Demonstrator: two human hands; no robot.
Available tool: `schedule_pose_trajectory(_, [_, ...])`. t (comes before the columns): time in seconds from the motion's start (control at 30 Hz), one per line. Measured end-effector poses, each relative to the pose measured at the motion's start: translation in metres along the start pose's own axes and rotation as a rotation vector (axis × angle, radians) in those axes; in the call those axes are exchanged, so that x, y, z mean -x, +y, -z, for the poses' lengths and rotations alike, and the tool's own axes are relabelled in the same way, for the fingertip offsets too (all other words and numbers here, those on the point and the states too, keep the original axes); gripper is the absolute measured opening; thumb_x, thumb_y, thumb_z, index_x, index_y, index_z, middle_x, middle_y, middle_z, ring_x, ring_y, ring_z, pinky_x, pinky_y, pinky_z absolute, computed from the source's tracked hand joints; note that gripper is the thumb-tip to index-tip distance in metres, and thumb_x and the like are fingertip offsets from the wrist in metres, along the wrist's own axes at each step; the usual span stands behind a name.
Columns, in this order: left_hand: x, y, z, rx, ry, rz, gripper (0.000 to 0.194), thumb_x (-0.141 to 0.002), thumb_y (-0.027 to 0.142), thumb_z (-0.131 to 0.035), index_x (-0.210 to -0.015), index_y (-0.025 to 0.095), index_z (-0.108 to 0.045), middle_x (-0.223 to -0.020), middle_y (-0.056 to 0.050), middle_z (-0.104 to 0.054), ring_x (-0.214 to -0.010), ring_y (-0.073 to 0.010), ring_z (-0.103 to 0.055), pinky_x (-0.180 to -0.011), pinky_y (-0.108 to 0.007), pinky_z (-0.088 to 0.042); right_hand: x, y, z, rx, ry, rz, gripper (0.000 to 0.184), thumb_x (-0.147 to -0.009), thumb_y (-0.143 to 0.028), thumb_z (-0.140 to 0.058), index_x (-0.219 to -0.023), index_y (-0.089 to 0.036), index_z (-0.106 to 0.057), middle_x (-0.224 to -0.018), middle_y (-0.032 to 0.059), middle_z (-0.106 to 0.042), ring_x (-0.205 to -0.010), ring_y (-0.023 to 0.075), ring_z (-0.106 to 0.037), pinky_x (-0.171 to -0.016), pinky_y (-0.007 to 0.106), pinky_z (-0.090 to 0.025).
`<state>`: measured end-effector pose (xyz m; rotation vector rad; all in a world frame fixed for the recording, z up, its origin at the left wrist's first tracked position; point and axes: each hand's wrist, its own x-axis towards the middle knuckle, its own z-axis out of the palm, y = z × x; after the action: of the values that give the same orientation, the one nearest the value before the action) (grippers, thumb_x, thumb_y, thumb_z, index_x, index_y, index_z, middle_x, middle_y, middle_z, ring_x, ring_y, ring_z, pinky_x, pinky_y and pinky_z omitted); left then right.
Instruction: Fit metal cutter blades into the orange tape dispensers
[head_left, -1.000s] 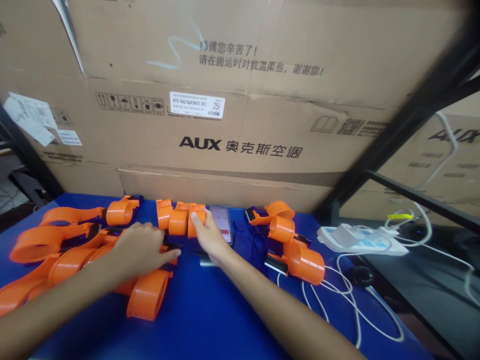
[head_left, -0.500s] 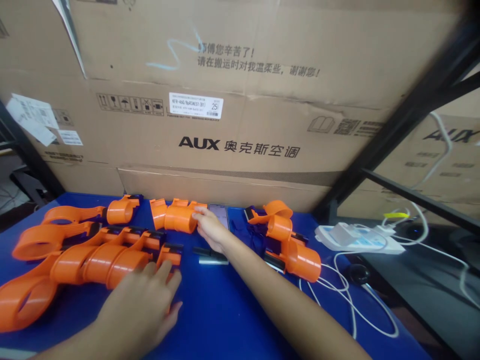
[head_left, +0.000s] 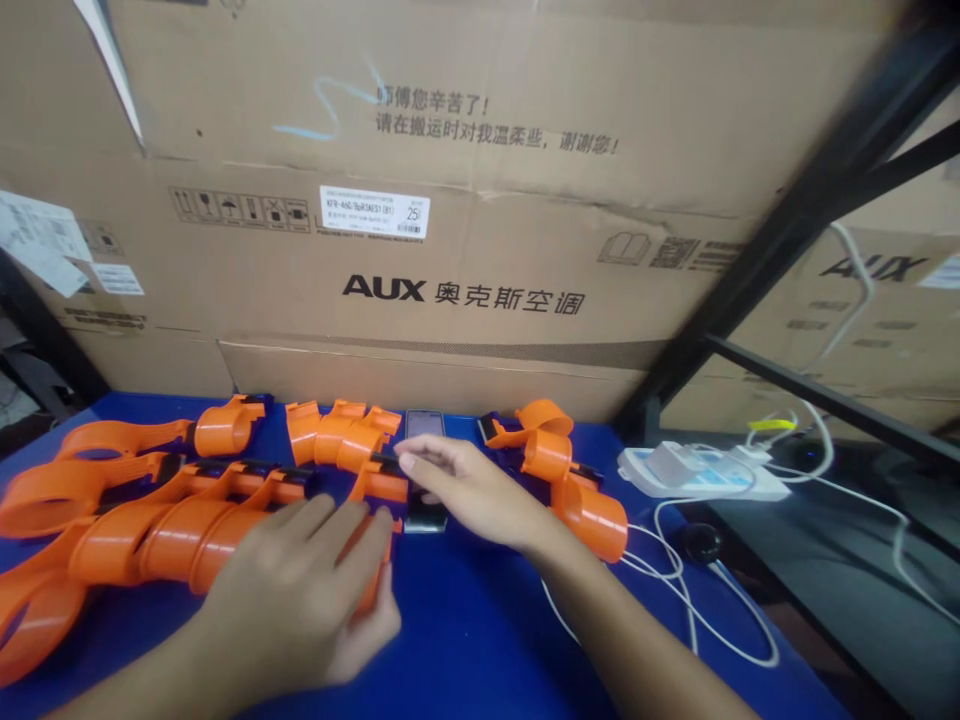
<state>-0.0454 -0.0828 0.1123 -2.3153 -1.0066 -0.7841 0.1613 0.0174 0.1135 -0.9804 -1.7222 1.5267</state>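
Observation:
My left hand (head_left: 307, 590) is wrapped around an orange tape dispenser (head_left: 382, 483) just above the blue table, hiding much of its ring. A black strip (head_left: 386, 463) lies along the dispenser's upper end. My right hand (head_left: 472, 485) pinches with thumb and fingers at the right end of that strip. Left of my left hand, several orange tape dispensers (head_left: 169, 540) with dark ends lie in a row. Just behind the held dispenser sits a cluster of plain orange dispenser bodies (head_left: 341, 440).
More orange dispensers (head_left: 592, 515) lie to the right, beside white cables. A phone (head_left: 425, 424) lies at the back of the blue table (head_left: 480, 630). A white power strip (head_left: 705, 480) stands at the right. A large cardboard box (head_left: 480, 240) rises behind, by a black metal frame (head_left: 750, 220).
My right hand has left the orange bodies at the back and come toward me to the held dispenser. My left hand has raised that dispenser and moved slightly right. The view has shifted a little.

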Motion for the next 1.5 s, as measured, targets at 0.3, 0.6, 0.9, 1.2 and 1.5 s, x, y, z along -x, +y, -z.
schedule_pose_trajectory(0.3, [-0.038,0.009,-0.031,0.492,-0.026,0.271,0.031,-0.095,0.035,-0.062,-0.122,0.022,-0.068,-0.121,-0.010,-0.072,-0.107,-0.0300,-0.065,-0.099,-0.049,-0.050,0.010,0.027,0.022,-0.090,0.282,0.138,0.027,-0.093,-0.036,-0.069,-0.116,-0.023,-0.066,-0.112,0.0063,-0.072,-0.093,0.0191,-0.070,-0.078,0.035,-0.060])
schedule_pose_trajectory(0.6, [-0.054,0.000,-0.095,1.531,-0.040,1.199,0.048,-0.085,0.053,-0.074,-0.124,0.024,-0.072,-0.139,-0.011,-0.067,-0.134,-0.0327,-0.056,-0.106,-0.039,-0.048,0.019,0.031,0.021,-0.167,0.315,0.247,0.037,-0.091,-0.033,-0.072,-0.126,-0.028,-0.060,-0.128,0.0064,-0.068,-0.112,0.0200,-0.067,-0.102,0.040,-0.054])
schedule_pose_trajectory(0.9, [-0.039,0.015,-0.120,1.626,0.128,1.110,0.037,-0.086,0.046,-0.076,-0.115,0.024,-0.072,-0.112,-0.005,-0.076,-0.096,-0.0220,-0.071,-0.086,-0.031,-0.053,0.029,0.049,0.023,-0.143,0.318,0.058,0.012,-0.089,-0.031,-0.064,-0.086,-0.020,-0.064,-0.065,-0.0042,-0.061,-0.053,0.0118,-0.060,-0.058,0.027,-0.054])
schedule_pose_trajectory(1.2, [-0.033,0.011,-0.117,1.597,0.106,1.118,0.040,-0.086,0.047,-0.075,-0.118,0.023,-0.075,-0.111,-0.005,-0.078,-0.100,-0.0233,-0.069,-0.092,-0.032,-0.051,0.031,0.048,0.004,-0.036,0.408,0.046,0.013,-0.085,-0.027,-0.055,-0.073,-0.021,-0.055,-0.062,-0.0067,-0.050,-0.048,0.0111,-0.050,-0.045,0.023,-0.044])
schedule_pose_trajectory(1.5, [-0.033,0.012,-0.112,1.528,0.096,1.122,0.041,-0.084,0.045,-0.078,-0.117,0.021,-0.077,-0.112,-0.007,-0.078,-0.102,-0.0260,-0.070,-0.092,-0.034,-0.051,0.032,0.054,0.000,0.214,0.501,0.132,0.024,-0.084,-0.025,-0.050,-0.061,-0.021,-0.043,-0.060,-0.0060,-0.037,-0.060,0.0111,-0.034,-0.055,0.024,-0.027])
